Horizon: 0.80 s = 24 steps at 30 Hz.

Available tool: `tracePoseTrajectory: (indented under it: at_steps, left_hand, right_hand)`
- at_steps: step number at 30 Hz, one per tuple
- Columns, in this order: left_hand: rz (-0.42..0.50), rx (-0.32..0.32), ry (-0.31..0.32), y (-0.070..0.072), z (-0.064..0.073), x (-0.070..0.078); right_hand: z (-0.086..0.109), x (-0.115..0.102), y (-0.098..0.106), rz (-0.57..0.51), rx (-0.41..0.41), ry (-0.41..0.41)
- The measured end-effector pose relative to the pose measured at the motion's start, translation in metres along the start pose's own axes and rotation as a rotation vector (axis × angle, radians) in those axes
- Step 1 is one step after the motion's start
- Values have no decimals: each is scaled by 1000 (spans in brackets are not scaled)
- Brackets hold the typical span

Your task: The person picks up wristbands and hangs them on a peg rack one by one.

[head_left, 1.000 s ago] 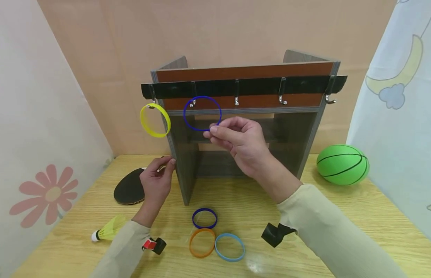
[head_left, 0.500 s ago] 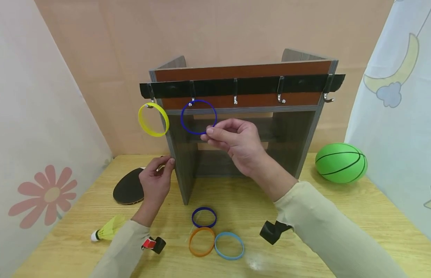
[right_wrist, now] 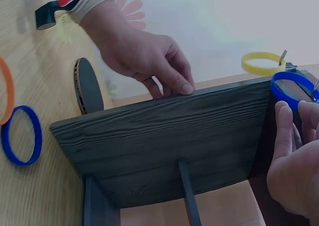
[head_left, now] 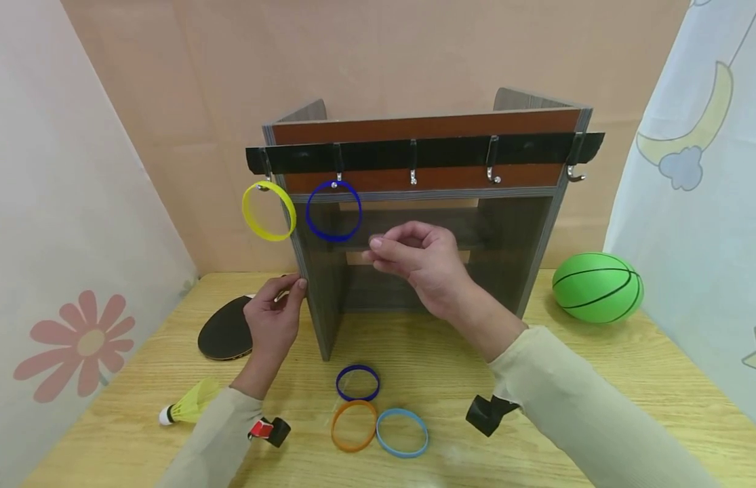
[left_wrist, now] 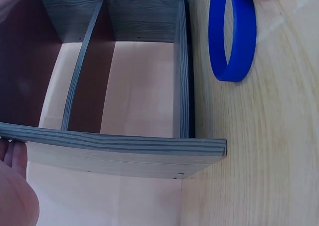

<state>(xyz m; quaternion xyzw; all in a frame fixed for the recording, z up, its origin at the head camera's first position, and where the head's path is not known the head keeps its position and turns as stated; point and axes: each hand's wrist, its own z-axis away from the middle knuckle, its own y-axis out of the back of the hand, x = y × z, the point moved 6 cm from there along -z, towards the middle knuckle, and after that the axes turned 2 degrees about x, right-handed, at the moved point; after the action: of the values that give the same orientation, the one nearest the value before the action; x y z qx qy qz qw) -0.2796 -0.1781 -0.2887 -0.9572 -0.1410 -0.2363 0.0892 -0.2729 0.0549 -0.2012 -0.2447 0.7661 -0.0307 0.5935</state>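
My left hand (head_left: 272, 315) holds the left edge of the grey wooden shelf (head_left: 323, 291), its thumb on the front edge and the fingers on the outer side. A blue wristband (head_left: 333, 238) hangs from the second metal hook (head_left: 337, 177) from the left. My right hand (head_left: 429, 268) is just right of and below it, thumb and fingertips close together with nothing between them. In the right wrist view its fingers (right_wrist: 283, 121) sit right by the blue band's lower rim. A yellow wristband (head_left: 272, 236) hangs on the leftmost hook.
Three wristbands lie on the table before the shelf: dark blue (head_left: 359, 398), orange (head_left: 352, 449) and light blue (head_left: 405, 455). A table tennis bat (head_left: 222, 332) and yellow shuttlecock (head_left: 191, 403) lie left. A green ball (head_left: 599, 288) sits right. Three more hooks line the black strip (head_left: 453, 153).
My right hand has let go of the blue wristband and drawn slightly down and away. The band has shifted left and now hangs from the second hook. My left hand stays put.
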Motion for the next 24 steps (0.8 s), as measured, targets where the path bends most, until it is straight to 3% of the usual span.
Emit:
tracePoseTrajectory:
  at_steps: [6, 24]
  left_hand:
    - [-1, -2, 7, 0, 0, 0]
    - [2, 4, 35, 0, 1, 1]
  right_hand:
    - [11, 7, 10, 69, -5, -22]
    - [55, 52, 37, 291, -125, -106]
